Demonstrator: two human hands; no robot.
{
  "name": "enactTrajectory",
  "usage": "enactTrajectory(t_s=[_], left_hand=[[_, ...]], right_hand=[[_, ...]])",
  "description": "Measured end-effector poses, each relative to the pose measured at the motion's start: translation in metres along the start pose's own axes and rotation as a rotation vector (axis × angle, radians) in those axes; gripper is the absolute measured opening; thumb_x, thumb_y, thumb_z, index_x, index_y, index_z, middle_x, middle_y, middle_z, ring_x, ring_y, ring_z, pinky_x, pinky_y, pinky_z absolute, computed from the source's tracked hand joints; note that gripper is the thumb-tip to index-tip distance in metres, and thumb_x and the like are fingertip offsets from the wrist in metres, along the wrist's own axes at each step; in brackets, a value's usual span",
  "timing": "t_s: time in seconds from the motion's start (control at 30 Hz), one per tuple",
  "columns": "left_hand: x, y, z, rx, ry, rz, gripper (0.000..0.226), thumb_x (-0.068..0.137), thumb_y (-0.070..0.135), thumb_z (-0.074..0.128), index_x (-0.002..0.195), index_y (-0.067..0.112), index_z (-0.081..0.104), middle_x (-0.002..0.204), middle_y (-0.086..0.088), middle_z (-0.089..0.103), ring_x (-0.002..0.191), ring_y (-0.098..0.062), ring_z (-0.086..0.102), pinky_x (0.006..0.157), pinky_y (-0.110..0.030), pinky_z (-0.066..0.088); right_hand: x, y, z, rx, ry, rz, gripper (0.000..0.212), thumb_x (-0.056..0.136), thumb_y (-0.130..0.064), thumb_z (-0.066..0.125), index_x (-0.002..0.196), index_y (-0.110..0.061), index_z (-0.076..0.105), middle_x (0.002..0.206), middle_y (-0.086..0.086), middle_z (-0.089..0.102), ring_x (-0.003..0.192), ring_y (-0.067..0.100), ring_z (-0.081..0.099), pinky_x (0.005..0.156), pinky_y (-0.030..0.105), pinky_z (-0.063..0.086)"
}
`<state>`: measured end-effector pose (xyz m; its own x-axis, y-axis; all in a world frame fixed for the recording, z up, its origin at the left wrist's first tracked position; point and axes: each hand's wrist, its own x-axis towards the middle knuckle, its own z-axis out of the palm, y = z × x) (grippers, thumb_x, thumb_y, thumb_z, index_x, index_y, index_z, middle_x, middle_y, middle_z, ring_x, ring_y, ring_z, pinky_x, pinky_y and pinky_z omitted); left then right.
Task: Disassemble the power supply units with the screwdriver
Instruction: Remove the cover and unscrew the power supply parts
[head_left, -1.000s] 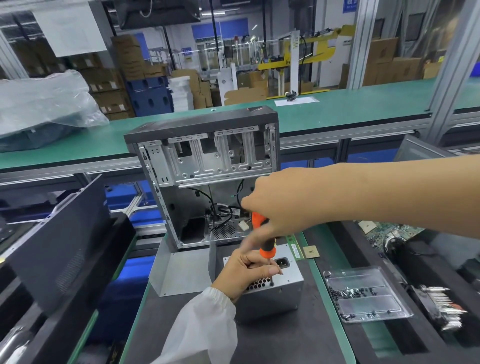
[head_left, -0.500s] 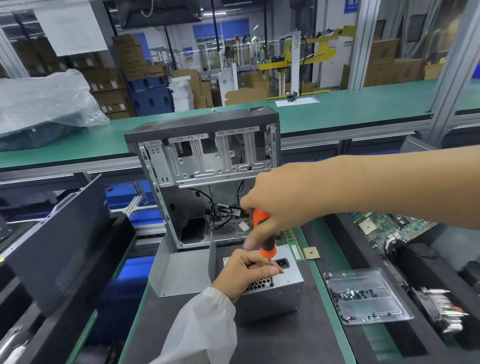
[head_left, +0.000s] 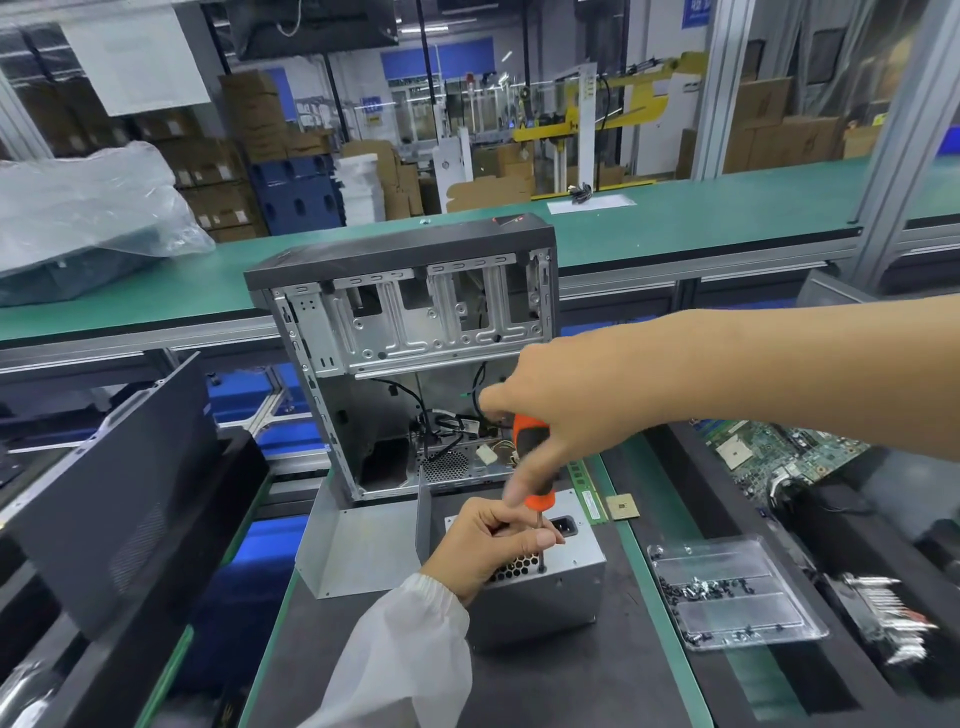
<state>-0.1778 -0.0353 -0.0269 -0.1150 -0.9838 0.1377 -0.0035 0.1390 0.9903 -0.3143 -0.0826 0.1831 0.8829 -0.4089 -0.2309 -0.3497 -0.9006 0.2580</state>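
1. I see the right hand (head_left: 566, 400) reaching in from the right, its fingers (head_left: 524, 475) wrapped around the orange-and-black handle of the screwdriver (head_left: 532, 462); the grip is closed on the tool.
2. The screwdriver stands nearly upright, its thin shaft running down from the right fingers to the top face of the power supply unit (head_left: 540, 587), with the tip near the honeycomb vent.
3. The left hand (head_left: 493, 540), in a white sleeve (head_left: 400, 660), rests on top of the unit directly under the right fingers. Its fingers (head_left: 540, 539) are curled together around the shaft; I cannot tell whether they pinch it or only steady it.
4. The power supply unit is a grey metal box lying on the dark table (head_left: 545, 691) surface, its mains socket just beyond the left fingers.
5. A bent grey metal cover (head_left: 358, 545) lies to the left of the left fingers, touching the unit's side.
6. An open computer case (head_left: 415, 332) stands upright beyond both hands, with loose cables inside.
7. To the right of the fingers, well apart, a clear plastic tray (head_left: 727, 597) holds small dark screws.
8. A green memory stick (head_left: 587, 491) and a square chip (head_left: 622, 506) lie just right of the screwdriver handle.
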Motion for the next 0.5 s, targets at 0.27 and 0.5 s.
enactTrajectory(t_s=[0.27,0.5], left_hand=[[-0.001,0.0,-0.001,0.04,-0.022,-0.01,0.01,0.079,0.018,0.076,0.073,0.026,0.078,0.081,-0.009,0.066,0.061,-0.008,0.051,0.07,-0.014,0.046],[0.0,0.0,-0.001,0.038,-0.05,0.01,0.018,0.083,0.014,0.071,0.07,0.025,0.077,0.079,-0.004,0.07,0.054,0.005,0.051,0.06,-0.006,0.041]], right_hand=[[0.001,-0.004,-0.004,-0.073,-0.067,-0.164,0.019,0.099,-0.028,0.047,0.118,-0.026,0.048,0.097,-0.004,0.041,0.065,0.005,0.034,0.05,0.021,0.022],[0.007,-0.007,-0.008,-0.038,-0.007,-0.006,0.06,0.086,-0.071,0.039,0.09,-0.014,0.059,0.077,0.002,0.061,0.072,0.021,0.064,0.051,0.024,0.043]])
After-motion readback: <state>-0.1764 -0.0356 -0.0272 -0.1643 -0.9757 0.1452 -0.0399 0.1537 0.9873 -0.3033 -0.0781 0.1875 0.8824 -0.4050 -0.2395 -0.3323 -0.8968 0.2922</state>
